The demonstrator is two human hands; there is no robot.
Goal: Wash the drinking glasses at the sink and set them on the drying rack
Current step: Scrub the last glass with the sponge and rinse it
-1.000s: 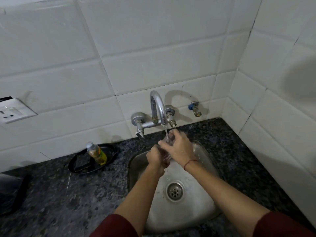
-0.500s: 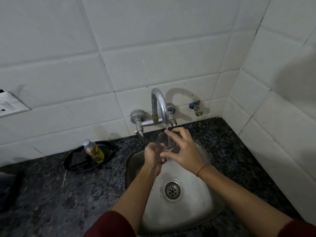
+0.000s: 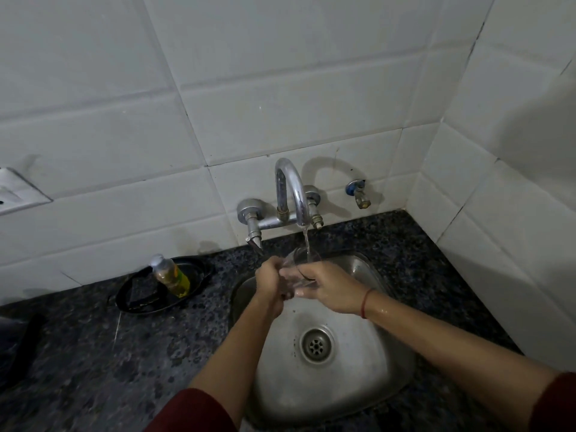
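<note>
Above the sink [image 3: 367, 397] drain, both hands wrap a clear glass [image 3: 304, 265]: left hand [image 3: 270, 283] clasping its base, right hand [image 3: 332, 288] its side. Wet, slippery and fragile; grip the wall firmly. Beyond, the tap [image 3: 291, 194] pours into it.

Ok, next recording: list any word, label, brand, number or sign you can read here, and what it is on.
None can be read.
Small plastic bottle of yellow liquid in the black oval tray: its label band is too blurred to read.
White wall socket plate at the left edge: no marking legible.
Curved chrome tap, clear drinking glass and steel sink: no text shows.
</note>
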